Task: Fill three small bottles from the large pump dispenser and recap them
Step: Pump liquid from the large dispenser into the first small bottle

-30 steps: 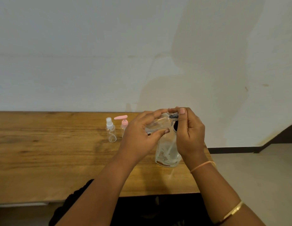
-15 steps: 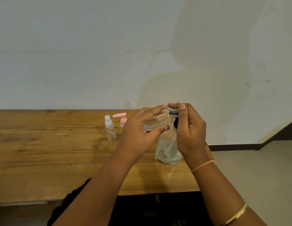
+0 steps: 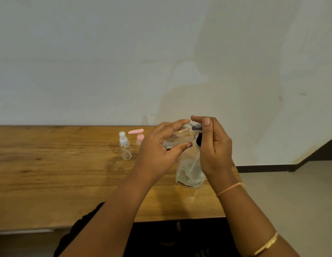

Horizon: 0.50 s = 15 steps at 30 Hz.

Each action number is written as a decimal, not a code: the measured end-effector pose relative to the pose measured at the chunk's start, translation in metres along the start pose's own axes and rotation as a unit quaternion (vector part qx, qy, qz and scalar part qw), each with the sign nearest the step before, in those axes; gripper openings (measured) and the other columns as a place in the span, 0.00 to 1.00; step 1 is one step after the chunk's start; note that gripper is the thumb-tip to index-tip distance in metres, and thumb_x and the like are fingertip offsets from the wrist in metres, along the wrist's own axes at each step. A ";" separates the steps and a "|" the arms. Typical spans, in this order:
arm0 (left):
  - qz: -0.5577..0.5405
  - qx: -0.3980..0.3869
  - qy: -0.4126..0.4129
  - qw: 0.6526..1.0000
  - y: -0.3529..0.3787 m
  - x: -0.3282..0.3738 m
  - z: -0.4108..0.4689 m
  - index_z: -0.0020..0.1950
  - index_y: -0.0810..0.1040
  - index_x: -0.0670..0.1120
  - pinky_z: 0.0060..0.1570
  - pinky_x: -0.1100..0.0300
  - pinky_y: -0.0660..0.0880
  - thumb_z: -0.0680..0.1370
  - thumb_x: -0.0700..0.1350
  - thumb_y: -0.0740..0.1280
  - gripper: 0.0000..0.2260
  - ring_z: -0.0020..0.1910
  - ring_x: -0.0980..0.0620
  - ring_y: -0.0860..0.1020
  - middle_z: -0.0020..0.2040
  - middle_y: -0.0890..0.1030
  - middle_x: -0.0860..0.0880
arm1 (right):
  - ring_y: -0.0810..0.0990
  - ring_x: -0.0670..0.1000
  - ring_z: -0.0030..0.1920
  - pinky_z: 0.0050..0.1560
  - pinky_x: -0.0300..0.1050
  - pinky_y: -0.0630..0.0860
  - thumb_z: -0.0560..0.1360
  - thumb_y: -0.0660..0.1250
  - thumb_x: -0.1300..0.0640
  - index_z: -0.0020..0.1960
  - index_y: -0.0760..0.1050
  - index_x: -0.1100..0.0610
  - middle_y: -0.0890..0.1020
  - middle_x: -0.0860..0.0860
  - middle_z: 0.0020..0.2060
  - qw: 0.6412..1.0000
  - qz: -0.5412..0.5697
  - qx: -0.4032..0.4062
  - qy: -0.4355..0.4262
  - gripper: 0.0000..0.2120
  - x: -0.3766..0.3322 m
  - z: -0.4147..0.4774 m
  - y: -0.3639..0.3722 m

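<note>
My left hand (image 3: 159, 151) grips a small clear bottle (image 3: 180, 137), tilted on its side above the table. My right hand (image 3: 213, 145) pinches the dark cap (image 3: 196, 127) at that bottle's mouth with thumb and fingertips. Behind and below the hands stands the large clear pump dispenser (image 3: 189, 171) on the wooden table (image 3: 59, 173); its black top is mostly hidden by my right hand. Farther left stand a small clear spray bottle with a white top (image 3: 125, 146) and a small bottle with a pink pump (image 3: 139, 136), partly hidden by my left hand.
The table's right edge (image 3: 235, 167) lies just past the large dispenser, with the floor (image 3: 291, 191) beyond. A pale wall (image 3: 161, 62) runs along the table's far side. The table's front edge (image 3: 161, 218) crosses under my forearms.
Both hands with the small bottle have stayed at the same place over the dispenser; only the view shifted slightly. The right fingers remain on the cap.
</note>
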<state>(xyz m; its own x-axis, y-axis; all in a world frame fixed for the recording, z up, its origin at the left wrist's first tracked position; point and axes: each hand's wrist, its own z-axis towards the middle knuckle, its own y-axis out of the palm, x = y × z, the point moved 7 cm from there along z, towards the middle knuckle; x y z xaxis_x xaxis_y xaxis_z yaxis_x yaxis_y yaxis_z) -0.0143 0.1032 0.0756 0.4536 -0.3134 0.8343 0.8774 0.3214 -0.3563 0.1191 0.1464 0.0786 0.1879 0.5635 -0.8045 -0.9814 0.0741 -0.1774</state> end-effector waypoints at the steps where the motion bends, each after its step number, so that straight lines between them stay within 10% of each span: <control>1: -0.004 -0.001 -0.006 1.000 0.001 -0.002 0.000 0.58 0.70 0.67 0.48 0.80 0.67 0.69 0.45 0.75 0.25 0.53 0.68 0.73 0.53 0.77 0.61 | 0.80 0.45 0.46 0.47 0.50 0.78 0.80 0.50 0.48 0.53 0.77 0.55 0.81 0.43 0.44 1.000 -0.006 -0.001 -0.002 0.19 0.002 0.000 0.001; 15: -0.002 0.005 0.003 1.000 -0.001 0.001 0.001 0.59 0.70 0.67 0.50 0.78 0.68 0.69 0.45 0.75 0.26 0.55 0.66 0.74 0.54 0.78 0.60 | 0.80 0.43 0.47 0.47 0.46 0.78 0.80 0.50 0.48 0.51 0.77 0.54 0.81 0.42 0.45 1.000 -0.004 0.006 -0.016 0.18 -0.006 0.002 -0.001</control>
<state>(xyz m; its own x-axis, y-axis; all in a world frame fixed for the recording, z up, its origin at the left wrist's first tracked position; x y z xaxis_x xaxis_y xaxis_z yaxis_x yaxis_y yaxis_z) -0.0152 0.1038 0.0770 0.4502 -0.3204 0.8335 0.8778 0.3295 -0.3476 0.1190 0.1450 0.0849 0.1950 0.5890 -0.7843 -0.9802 0.0895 -0.1766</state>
